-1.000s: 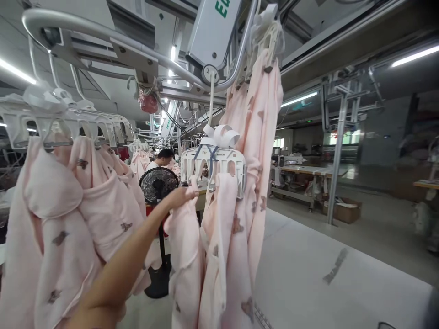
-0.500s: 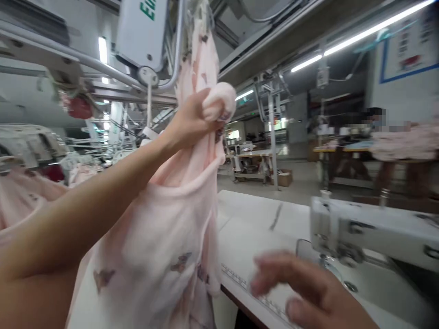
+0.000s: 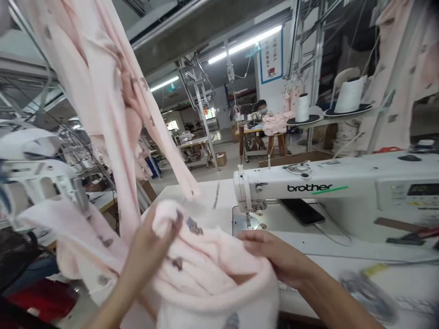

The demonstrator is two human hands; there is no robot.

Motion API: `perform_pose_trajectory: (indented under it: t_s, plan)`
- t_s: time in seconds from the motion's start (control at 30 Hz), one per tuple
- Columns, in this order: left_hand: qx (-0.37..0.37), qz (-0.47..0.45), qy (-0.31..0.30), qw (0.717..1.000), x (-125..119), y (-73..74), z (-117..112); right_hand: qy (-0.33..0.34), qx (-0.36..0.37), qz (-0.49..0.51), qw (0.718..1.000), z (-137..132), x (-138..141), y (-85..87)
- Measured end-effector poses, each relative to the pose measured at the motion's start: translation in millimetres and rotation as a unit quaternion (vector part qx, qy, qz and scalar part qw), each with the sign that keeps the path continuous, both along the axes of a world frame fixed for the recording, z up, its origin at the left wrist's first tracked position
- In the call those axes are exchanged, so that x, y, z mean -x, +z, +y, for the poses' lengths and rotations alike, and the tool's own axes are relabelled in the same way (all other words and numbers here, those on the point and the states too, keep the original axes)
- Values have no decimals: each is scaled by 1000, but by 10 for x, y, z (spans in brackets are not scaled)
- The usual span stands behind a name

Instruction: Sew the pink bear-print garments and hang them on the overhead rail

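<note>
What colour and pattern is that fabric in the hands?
Pale pink fabric with small brown motifs, best in the head view.

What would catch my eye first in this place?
A pale pink garment with small brown prints fills the bottom of the view, bunched between the left hand and right hand. Just beyond it sits a white Brother sewing machine, with white thread cones behind it. A long pink garment hangs down at the left.

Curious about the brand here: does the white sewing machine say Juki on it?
No, the white sewing machine reads "brother" on its arm, in dark letters above a green stripe.
</note>
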State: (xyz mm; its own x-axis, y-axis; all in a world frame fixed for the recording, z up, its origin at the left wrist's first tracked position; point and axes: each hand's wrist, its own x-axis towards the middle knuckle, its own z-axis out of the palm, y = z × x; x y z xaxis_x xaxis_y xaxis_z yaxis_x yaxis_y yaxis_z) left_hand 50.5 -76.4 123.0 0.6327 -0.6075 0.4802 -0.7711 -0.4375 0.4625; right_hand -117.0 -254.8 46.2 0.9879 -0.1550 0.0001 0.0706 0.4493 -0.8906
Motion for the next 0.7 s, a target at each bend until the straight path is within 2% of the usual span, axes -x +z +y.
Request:
perform_pose_trajectory:
  t_s: [0.03, 0.07, 0.1, 0.13, 0.17, 0.2, 0.27, 0.33, 0.37, 0.43, 0.5, 0.57, 0.63, 0.7]
  plan:
    - [-66, 16, 19, 998, -69, -315, 69, -42, 20, 18, 999, -12, 85, -95]
    - [-132, 21, 11, 991, -109, -589, 114, -90, 51, 31, 994, -5, 153, -170]
    - [-174, 7, -9, 985, -117, -804, 128, -132, 86, 40, 987, 17, 203, -226]
    - [-183, -12, -36, 982, -93, -946, 109, -165, 117, 46, 978, 51, 235, -265]
    - [-173, -20, -66, 982, -41, -1014, 56, -188, 146, 46, 970, 90, 253, -292]
    - [-153, -23, -96, 983, 29, -1018, -30, -207, 170, 44, 962, 129, 261, -310]
    - [-130, 8, -161, 978, 191, -911, -270, -245, 207, 36, 947, 188, 273, -340]
    - [-167, 79, -231, 955, 339, -795, -527, -287, 242, 33, 926, 202, 310, -379]
    - [-176, 124, -254, 943, 402, -771, -636, -303, 259, 39, 916, 191, 343, -401]
    - [-142, 209, -268, 930, 509, -796, -786, -302, 293, 63, 905, 144, 433, -437]
    - [-75, 260, -273, 923, 599, -868, -852, -263, 338, 83, 900, 77, 524, -437]
    - [-49, 280, -303, 910, 669, -917, -869, -245, 384, 81, 887, 11, 585, -393]
    - [-46, 283, -319, 903, 715, -917, -873, -269, 417, 65, 866, -45, 598, -322]
    - [-40, 276, -310, 909, 737, -889, -880, -289, 421, 48, 858, -84, 573, -258]
